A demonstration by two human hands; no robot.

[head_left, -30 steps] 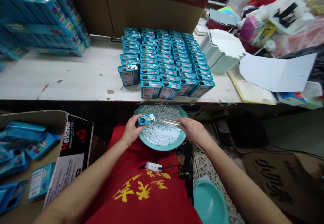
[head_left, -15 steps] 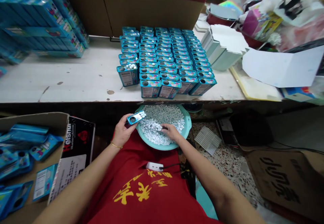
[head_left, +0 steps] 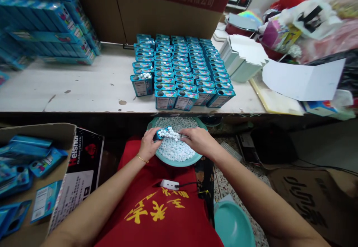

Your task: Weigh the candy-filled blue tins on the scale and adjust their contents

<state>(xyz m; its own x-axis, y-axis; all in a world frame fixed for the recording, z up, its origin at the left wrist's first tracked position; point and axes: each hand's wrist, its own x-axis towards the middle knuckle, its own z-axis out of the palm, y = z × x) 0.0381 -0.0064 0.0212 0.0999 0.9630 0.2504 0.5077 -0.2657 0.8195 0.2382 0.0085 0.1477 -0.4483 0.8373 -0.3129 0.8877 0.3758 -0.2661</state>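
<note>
My left hand (head_left: 148, 144) grips a small blue box (head_left: 158, 134), tilted over the basin, with white round candies covering its top. My right hand (head_left: 199, 139) is closed, its fingertips pinching what looks like a small scoop, mostly hidden under a heap of white candies (head_left: 173, 134). This heap meets the top of the box. Below both hands, a pale turquoise basin (head_left: 179, 164) in my lap holds a mass of loose white candies (head_left: 176, 151).
Rows of upright blue boxes (head_left: 184, 73) stand on the white table (head_left: 92, 90) before a large carton (head_left: 170, 16). An open carton (head_left: 41, 129) of blue boxes lies at left. White folded card (head_left: 246, 57) and bags stand at right; a turquoise bowl (head_left: 235, 224) is below.
My right hand has risen out of the candies, bringing a heap of them to the box. My left hand has moved right and slightly down, and more candies now cover the box top.
</note>
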